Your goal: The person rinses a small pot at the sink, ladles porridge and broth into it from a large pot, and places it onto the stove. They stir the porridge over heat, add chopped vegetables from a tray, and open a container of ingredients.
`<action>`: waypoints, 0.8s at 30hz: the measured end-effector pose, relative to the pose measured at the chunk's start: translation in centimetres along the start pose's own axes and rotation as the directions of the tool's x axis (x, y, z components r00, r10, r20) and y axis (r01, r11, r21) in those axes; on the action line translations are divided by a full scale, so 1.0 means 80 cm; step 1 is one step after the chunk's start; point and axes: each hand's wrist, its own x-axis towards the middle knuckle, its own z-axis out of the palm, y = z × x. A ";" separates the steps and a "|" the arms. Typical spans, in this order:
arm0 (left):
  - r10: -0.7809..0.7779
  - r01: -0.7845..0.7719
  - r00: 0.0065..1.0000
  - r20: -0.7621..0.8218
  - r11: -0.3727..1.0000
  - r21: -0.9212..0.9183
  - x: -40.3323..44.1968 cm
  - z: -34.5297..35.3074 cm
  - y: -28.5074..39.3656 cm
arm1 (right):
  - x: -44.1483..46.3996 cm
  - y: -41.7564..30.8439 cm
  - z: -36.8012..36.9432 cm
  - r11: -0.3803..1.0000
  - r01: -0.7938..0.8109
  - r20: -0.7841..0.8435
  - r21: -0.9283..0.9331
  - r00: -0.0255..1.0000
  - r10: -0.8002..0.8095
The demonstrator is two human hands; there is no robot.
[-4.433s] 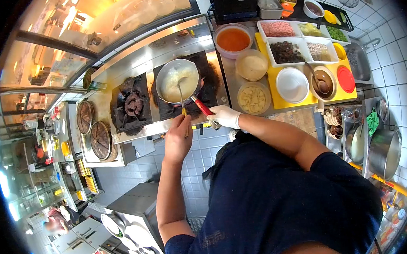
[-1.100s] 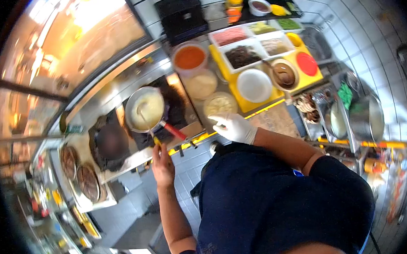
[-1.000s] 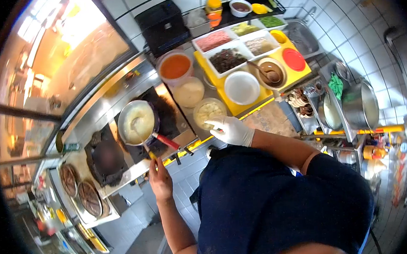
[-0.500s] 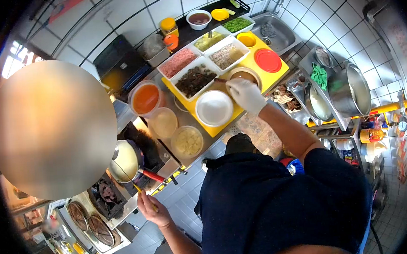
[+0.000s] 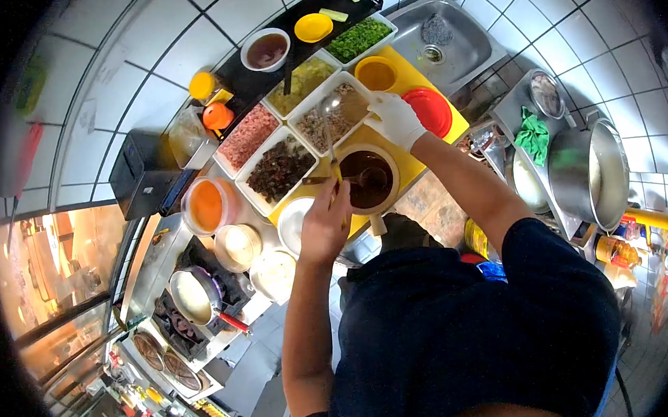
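Note:
My bare left hand [image 5: 327, 223] is closed on the handle of a ladle [image 5: 331, 132], whose round bowl is over a white tub of chopped pale food [image 5: 321, 125]. Under that hand lies a white bowl [image 5: 293, 225], partly hidden. Just right of it, a pot of dark brown sauce [image 5: 374, 172] has a spoon [image 5: 315, 180] resting in it, handle to the left. My gloved right hand [image 5: 396, 120] is at the right corner of the chopped-food tub, fingers bent together. What they hold, if anything, is hidden. Beside it is a red lid [image 5: 428, 113].
Tubs of pink minced food [image 5: 247, 137], dark chopped food [image 5: 278, 174] and green onion [image 5: 362, 38] crowd the yellow board [image 5: 451, 125]. At left, a pan [image 5: 194, 297] with a red handle sits on the stove. A sink [image 5: 453, 37] is at the back right, a large pot [image 5: 588, 170] at right.
My left hand has come from the stove pan to the yellow board, bringing the ladle. My right hand has left the sauce pot for the chopped-food tub. The view has shifted.

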 end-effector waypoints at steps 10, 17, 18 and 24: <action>-0.005 -0.018 0.973 0.232 0.995 0.096 0.040 0.025 0.037 | 0.013 0.016 -0.003 0.991 -0.100 0.126 0.089 0.988 0.089; -0.106 0.103 0.992 -0.066 0.994 -0.046 0.029 0.014 0.051 | 0.012 0.018 -0.001 0.990 -0.099 0.102 0.103 0.991 0.088; -0.136 0.127 0.984 -0.114 0.989 -0.081 0.029 0.013 0.049 | 0.011 0.018 0.000 0.990 -0.091 0.089 0.111 0.993 0.081; -0.376 0.291 0.870 -0.320 0.914 -0.282 0.033 0.005 0.026 | 0.011 0.013 -0.004 0.991 -0.043 0.020 0.126 0.999 0.041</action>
